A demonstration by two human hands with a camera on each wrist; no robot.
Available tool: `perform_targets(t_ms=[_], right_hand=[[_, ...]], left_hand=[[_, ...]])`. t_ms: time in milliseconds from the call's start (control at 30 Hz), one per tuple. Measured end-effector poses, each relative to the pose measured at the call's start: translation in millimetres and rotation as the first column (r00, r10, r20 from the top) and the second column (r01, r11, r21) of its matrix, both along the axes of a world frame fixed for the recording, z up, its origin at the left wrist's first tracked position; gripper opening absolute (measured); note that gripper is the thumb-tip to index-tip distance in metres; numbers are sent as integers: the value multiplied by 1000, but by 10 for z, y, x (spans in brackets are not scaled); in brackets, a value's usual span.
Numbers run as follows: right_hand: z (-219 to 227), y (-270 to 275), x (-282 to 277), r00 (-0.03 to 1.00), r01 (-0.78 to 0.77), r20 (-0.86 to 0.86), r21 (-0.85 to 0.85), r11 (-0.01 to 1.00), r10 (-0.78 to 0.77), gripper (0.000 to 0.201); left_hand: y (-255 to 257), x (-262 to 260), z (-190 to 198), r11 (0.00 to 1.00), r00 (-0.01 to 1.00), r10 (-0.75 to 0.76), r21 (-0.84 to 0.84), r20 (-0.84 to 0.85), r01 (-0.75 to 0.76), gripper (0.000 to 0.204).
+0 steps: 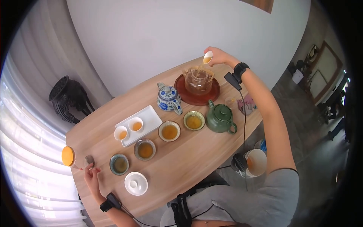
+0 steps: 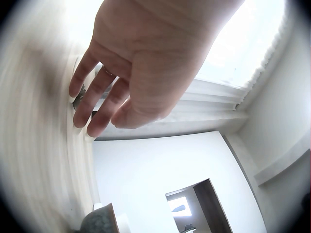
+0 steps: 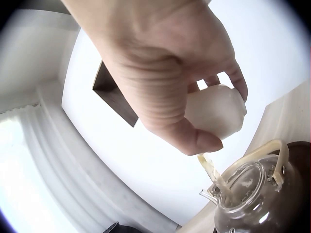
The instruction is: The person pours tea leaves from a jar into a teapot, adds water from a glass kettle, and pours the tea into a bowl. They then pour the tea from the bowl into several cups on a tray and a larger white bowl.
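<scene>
My right hand [image 1: 220,56] grips a small white cup [image 3: 216,111], tilted over the glass teapot [image 1: 199,82]. In the right wrist view a stream of pale tea [image 3: 214,174] runs from the cup into the teapot's open top. That teapot has a bamboo-coloured handle and stands on a round red-brown tray [image 1: 184,97]. At the table's left end my left hand [image 1: 92,180] has its fingers loosely extended, fingertips right at a small dark lump-like object [image 1: 89,159]. In the left wrist view those fingers partly hide that object.
Several tea-filled bowls, one a dark blue bowl [image 1: 119,164], line the table. A white tray [image 1: 153,120] bears two white cups. Near them stand a blue-and-white teapot [image 1: 168,97], a green teapot [image 1: 220,119], a white lid [image 1: 136,184] and a yellow-topped jar [image 1: 68,156]. A bucket [image 1: 257,162] is below.
</scene>
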State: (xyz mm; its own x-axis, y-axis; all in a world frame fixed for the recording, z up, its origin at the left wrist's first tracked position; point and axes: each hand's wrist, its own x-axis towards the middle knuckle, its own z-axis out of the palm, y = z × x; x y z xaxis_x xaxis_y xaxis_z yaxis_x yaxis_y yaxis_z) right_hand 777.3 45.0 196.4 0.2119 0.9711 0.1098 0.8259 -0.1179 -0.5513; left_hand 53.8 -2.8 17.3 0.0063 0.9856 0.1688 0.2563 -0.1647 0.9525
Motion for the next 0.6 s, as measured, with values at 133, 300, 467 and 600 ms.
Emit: perform_targets(t_ms=[133, 300, 467, 600], right_hand=[[285, 31, -43, 986, -1, 169, -10, 1000, 3, 65], [409, 91, -83, 903, -13, 429, 8, 1000, 8, 67], [33, 57, -295, 693, -55, 721, 93, 994, -29, 58], [-355, -26, -558, 476, -118, 877, -18, 993, 72, 48]], left_hand=[[8, -61, -41, 1000, 999, -1, 21, -36, 2, 26], [-10, -34, -5, 1000, 999, 13, 22, -51, -12, 26], [-18, -31, 20, 999, 997, 36, 13, -67, -36, 26], [-25, -2, 27, 999, 997, 45, -4, -57, -46, 26]])
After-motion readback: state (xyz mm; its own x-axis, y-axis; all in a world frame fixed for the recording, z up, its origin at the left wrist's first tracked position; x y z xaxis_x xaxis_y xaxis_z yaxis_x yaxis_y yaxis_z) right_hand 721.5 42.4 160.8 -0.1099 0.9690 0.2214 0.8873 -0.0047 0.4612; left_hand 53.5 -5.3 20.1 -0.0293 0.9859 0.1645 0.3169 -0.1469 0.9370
